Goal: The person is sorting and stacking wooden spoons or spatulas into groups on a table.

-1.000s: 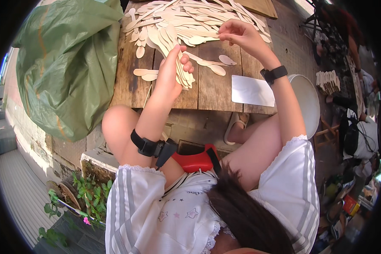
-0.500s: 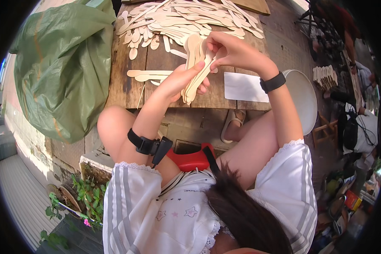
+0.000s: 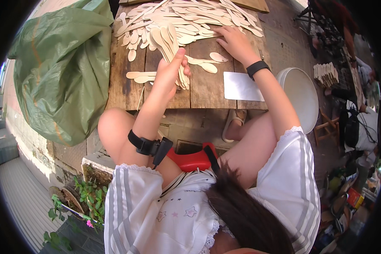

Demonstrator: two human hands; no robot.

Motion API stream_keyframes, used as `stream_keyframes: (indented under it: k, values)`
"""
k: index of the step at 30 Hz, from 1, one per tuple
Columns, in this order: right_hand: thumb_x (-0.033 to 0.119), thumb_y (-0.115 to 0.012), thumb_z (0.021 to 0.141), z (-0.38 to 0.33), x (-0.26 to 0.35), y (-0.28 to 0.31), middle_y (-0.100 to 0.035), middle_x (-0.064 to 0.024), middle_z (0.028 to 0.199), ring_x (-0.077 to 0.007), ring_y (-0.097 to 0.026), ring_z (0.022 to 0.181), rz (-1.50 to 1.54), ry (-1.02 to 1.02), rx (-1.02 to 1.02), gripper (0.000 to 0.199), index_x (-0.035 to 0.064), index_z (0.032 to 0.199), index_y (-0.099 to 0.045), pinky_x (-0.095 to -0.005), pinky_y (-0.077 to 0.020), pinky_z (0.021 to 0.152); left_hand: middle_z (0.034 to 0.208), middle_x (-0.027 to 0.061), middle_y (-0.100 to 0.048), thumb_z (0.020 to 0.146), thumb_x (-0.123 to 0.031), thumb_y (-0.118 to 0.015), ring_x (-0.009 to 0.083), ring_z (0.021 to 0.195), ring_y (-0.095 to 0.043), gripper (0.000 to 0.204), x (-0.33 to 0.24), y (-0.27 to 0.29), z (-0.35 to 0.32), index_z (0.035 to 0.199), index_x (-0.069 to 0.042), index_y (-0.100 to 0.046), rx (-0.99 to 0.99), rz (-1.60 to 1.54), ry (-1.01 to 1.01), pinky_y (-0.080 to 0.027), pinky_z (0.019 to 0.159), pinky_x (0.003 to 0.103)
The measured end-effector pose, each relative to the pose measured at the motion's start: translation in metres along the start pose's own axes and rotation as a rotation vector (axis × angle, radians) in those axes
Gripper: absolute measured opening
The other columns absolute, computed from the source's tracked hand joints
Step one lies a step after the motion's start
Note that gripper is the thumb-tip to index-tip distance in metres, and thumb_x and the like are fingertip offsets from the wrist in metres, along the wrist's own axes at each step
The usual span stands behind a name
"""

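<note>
A bundle of wooden spoons (image 3: 165, 40) stands out of my left hand (image 3: 172, 70), whose fingers wrap round the handles, bowls pointing away from me. My right hand (image 3: 237, 44) reaches to the near right edge of a big heap of wooden spoons (image 3: 194, 19), fingers spread and fingertips close to the pile; nothing shows in its grasp. Between the hands a few loose spoons (image 3: 209, 67) lie on the wooden table (image 3: 207, 91). More flat wooden pieces (image 3: 142, 76) rest left of my left forearm.
A white sheet (image 3: 243, 86) lies at the table's near right, with a white bucket (image 3: 300, 99) beside the table. The large green sack (image 3: 63, 72) stands against the left side. Farther right are bundled wooden pieces (image 3: 326, 74) and other people.
My hands have parted. The left hand moved left with the spoon bundle; the right left the bundle and went out to the heap, its fingers opening.
</note>
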State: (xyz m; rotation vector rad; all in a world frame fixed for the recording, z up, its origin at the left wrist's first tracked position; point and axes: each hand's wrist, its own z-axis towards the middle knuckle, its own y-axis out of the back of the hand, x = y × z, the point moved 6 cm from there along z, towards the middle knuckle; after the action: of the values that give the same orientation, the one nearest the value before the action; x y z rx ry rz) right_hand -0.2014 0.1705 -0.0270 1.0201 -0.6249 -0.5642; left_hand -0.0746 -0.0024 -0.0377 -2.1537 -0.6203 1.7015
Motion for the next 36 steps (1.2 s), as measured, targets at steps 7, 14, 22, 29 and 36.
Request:
stream_keyframes:
  k: [7, 14, 22, 29, 36]
  values:
    - [0.019, -0.065, 0.079, 0.012, 0.011, 0.012, -0.065, -0.0019, 0.086, -0.0240, -0.057, 0.089, -0.028, -0.042, 0.041, 0.014, 0.0111, 0.090, -0.069, -0.0348, -0.0442, 0.074, 0.071, -0.0012, -0.046, 0.090, -0.029, -0.059, 0.0092, 0.058, -0.047, 0.025, -0.004, 0.001, -0.003, 0.094, -0.008, -0.046, -0.020, 0.025, -0.001, -0.043, 0.056, 0.026]
    - [0.017, -0.069, 0.074, 0.015, 0.057, 0.070, -0.060, 0.0006, 0.075, -0.0228, -0.055, 0.064, 0.074, 0.102, -0.449, 0.008, 0.0154, 0.082, -0.071, -0.0331, -0.0434, 0.064, 0.071, 0.0003, -0.049, 0.089, -0.027, -0.060, 0.0099, 0.056, -0.049, 0.023, 0.002, 0.008, 0.002, 0.089, -0.007, -0.050, -0.008, -0.196, 0.045, -0.045, 0.053, 0.027]
    - [0.013, -0.066, 0.066, -0.017, 0.141, 0.068, -0.059, 0.0022, 0.077, -0.0163, -0.059, 0.068, 0.164, 0.627, -0.322, 0.019, 0.0182, 0.084, -0.065, -0.0287, -0.0481, 0.062, 0.068, -0.0015, -0.046, 0.094, -0.040, -0.048, 0.0095, 0.052, -0.045, 0.029, 0.010, -0.014, -0.017, 0.093, -0.011, -0.053, 0.057, -0.291, 0.241, -0.041, 0.048, 0.025]
    - [0.010, -0.067, 0.066, -0.014, 0.140, 0.062, -0.060, 0.0003, 0.083, -0.0199, -0.059, 0.078, 0.263, 0.642, -0.234, 0.026, 0.0166, 0.091, -0.063, -0.0317, -0.0479, 0.067, 0.078, 0.0050, -0.057, 0.092, -0.030, -0.053, 0.0138, 0.055, -0.056, 0.024, 0.014, -0.004, -0.008, 0.101, -0.007, -0.051, 0.060, -0.240, 0.181, -0.053, 0.052, 0.029]
    - [0.021, -0.065, 0.079, -0.006, -0.005, 0.035, -0.062, -0.0057, 0.095, -0.0265, -0.055, 0.091, -0.222, -0.085, -0.208, 0.023, 0.0096, 0.099, -0.063, -0.0379, -0.0453, 0.079, 0.073, 0.0013, -0.050, 0.089, -0.018, -0.053, 0.0117, 0.053, -0.048, 0.021, -0.001, -0.008, -0.007, 0.106, -0.007, -0.047, 0.061, -0.300, 0.076, -0.046, 0.056, 0.029]
